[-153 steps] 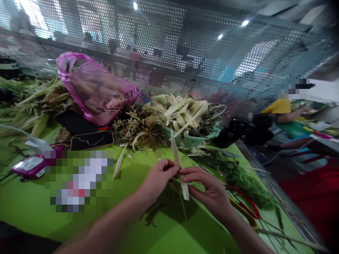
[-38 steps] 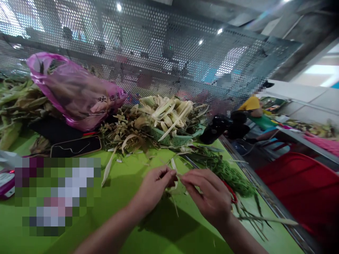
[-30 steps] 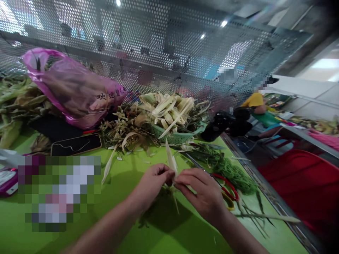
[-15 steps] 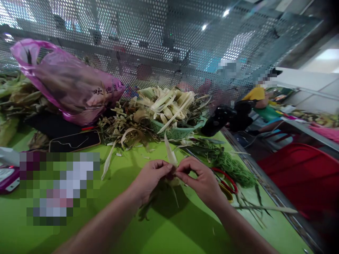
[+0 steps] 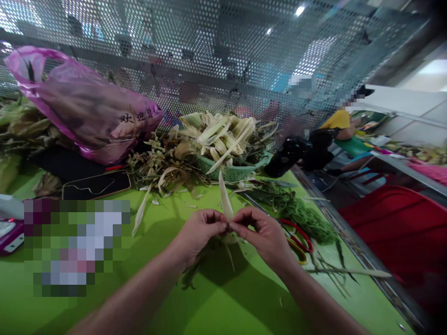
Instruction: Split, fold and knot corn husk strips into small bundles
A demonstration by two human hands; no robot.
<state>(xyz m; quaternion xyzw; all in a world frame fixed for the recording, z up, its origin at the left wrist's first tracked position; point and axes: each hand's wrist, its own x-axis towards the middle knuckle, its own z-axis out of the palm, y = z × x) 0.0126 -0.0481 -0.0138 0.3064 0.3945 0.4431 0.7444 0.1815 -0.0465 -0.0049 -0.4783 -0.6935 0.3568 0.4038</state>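
Observation:
My left hand (image 5: 206, 230) and my right hand (image 5: 260, 232) meet in front of me over the green table, thumbs and fingers pinched together. Between them they grip a pale corn husk (image 5: 225, 197), whose pointed end rises away from me. More husk and some darker leafy strips hang beneath the fingers, partly hidden. Just beyond stands a green basket (image 5: 232, 173) heaped with pale corn husks (image 5: 223, 135). Scissors with red and yellow handles (image 5: 305, 237) lie right of my right hand, beside a bundle of green strands (image 5: 310, 221).
A pink plastic bag (image 5: 84, 102) stands at the back left, near a phone (image 5: 98, 184) and dry husk scraps (image 5: 164, 160). A purple device (image 5: 12, 235) is at the left edge. Black bags (image 5: 289, 153) sit back right. A red chair (image 5: 398, 228) and a person (image 5: 338, 125) are beyond the table edge.
The husk strip has turned slightly and stands a bit more broadly toward me. Both hands stay pinched together at nearly the same spot, fingertips shifted a little. The view has moved slightly.

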